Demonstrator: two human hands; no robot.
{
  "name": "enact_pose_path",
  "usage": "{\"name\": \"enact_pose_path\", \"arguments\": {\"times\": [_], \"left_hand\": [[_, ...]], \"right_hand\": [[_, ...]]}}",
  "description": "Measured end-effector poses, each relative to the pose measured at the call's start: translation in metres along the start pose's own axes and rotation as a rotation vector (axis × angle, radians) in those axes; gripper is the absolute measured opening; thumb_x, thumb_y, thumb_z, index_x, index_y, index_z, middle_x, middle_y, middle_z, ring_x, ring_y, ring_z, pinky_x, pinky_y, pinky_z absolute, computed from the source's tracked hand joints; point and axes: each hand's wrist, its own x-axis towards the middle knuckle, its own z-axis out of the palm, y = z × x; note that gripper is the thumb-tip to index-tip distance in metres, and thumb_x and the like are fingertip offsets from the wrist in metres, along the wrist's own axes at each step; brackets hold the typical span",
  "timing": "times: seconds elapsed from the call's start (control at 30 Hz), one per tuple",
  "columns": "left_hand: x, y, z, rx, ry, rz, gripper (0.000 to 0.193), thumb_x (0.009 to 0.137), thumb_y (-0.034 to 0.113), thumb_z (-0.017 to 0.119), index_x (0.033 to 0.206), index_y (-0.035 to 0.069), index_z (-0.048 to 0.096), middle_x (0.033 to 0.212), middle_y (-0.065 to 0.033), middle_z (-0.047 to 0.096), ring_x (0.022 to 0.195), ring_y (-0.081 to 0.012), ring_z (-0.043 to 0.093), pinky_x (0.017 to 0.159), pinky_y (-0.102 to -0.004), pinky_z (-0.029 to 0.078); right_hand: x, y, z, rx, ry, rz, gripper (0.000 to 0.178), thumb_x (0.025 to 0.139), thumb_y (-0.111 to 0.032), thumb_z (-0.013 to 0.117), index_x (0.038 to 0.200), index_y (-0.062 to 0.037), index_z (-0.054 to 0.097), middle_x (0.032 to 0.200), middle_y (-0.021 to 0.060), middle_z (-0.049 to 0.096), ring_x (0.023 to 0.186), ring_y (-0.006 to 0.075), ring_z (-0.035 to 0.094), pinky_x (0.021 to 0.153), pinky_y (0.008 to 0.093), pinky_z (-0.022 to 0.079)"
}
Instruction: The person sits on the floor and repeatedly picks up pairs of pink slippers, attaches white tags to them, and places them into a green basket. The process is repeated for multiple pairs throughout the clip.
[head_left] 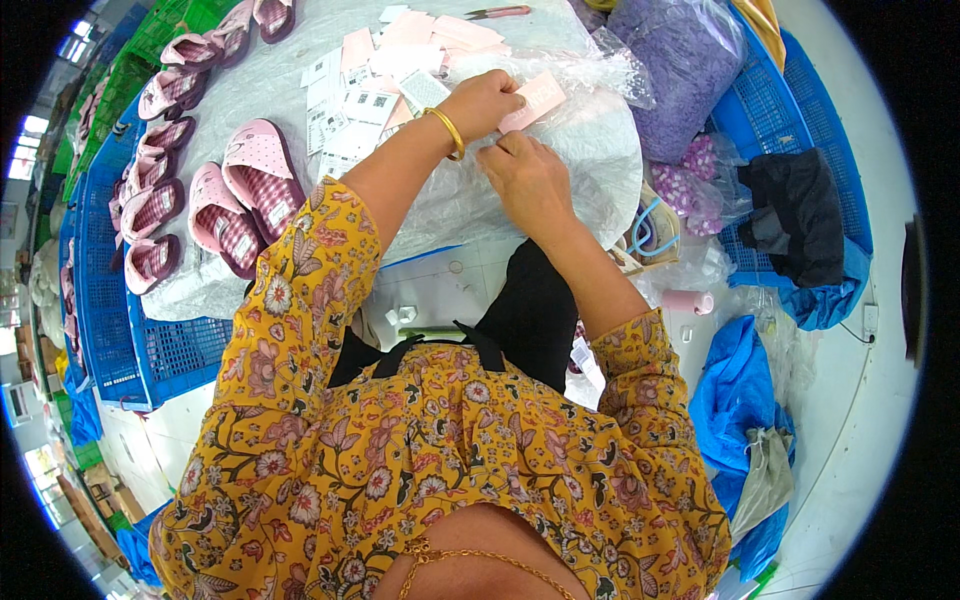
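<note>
Over the white plastic-covered table [420,220], my left hand [482,103] pinches a small pink card [535,103] with pale print, which sticks out to the right of its fingers. Just below it, my right hand [528,178] is closed, fingers curled downward; whatever is in them is hidden. Clear plastic bags [590,70] lie crumpled beyond and beside the hands. Left of my left wrist spread pink cards [465,32] and white printed labels [350,128] in a loose heap. A pair of pink slippers [262,175] with checked insoles rests farther left.
More pink slippers [152,208] line the table's left edge, beside blue crates [185,355]. A small cutter or scissors-like tool [500,12] lies at the far edge. To the right are a purple bundle [680,80], a blue crate [850,150] with black cloth [800,215], and blue sheeting [735,390].
</note>
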Motion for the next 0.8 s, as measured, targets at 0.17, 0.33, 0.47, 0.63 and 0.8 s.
{"name": "enact_pose_path", "arguments": {"times": [0.17,0.33,0.47,0.63,0.8], "left_hand": [[-0.010,0.011,0.003,0.125,0.032,0.048,0.029,0.091,0.025,0.061,0.108,0.001,0.062,0.097,-0.0092,0.066,0.088,-0.0169,0.058,0.077,-0.0323,0.049],[-0.007,0.013,0.002,0.166,0.027,0.044,0.029,0.091,0.025,0.061,0.107,0.000,0.063,0.100,-0.0113,0.067,0.089,-0.0198,0.060,0.080,-0.0330,0.048],[0.000,0.006,0.005,0.184,0.057,0.063,0.030,0.090,0.026,0.062,0.106,0.001,0.064,0.099,-0.0147,0.069,0.089,-0.0258,0.065,0.082,-0.0364,0.050],[-0.009,0.009,0.008,0.207,0.082,0.074,0.031,0.091,0.027,0.061,0.106,0.001,0.064,0.098,-0.0154,0.069,0.089,-0.0266,0.065,0.082,-0.0369,0.050],[-0.005,0.010,0.012,0.226,0.078,0.069,0.030,0.091,0.026,0.061,0.108,0.001,0.064,0.099,-0.0158,0.069,0.091,-0.0274,0.065,0.083,-0.0369,0.050]], "right_hand": [[0.000,-0.006,-0.006,0.183,0.139,-0.027,0.010,0.080,-0.009,0.069,0.088,-0.0076,0.064,0.093,0.0070,0.062,0.081,0.0295,0.063,0.069,0.0403,0.051],[-0.006,-0.020,-0.008,0.454,0.220,0.004,0.012,0.081,-0.007,0.065,0.088,-0.0065,0.055,0.092,0.0088,0.061,0.079,0.0310,0.060,0.068,0.0417,0.050],[-0.024,-0.047,-0.012,0.453,0.096,-0.012,0.017,0.082,-0.007,0.066,0.094,-0.0066,0.054,0.090,0.0103,0.061,0.080,0.0330,0.061,0.070,0.0429,0.050],[-0.036,-0.072,-0.037,0.605,0.102,0.020,0.016,0.084,-0.008,0.064,0.097,-0.0074,0.055,0.092,0.0137,0.061,0.083,0.0348,0.062,0.071,0.0437,0.051],[-0.042,-0.053,-0.022,0.525,-0.016,0.209,0.016,0.084,-0.001,0.065,0.098,-0.0053,0.059,0.094,0.0148,0.063,0.083,0.0334,0.063,0.071,0.0386,0.053]]}}
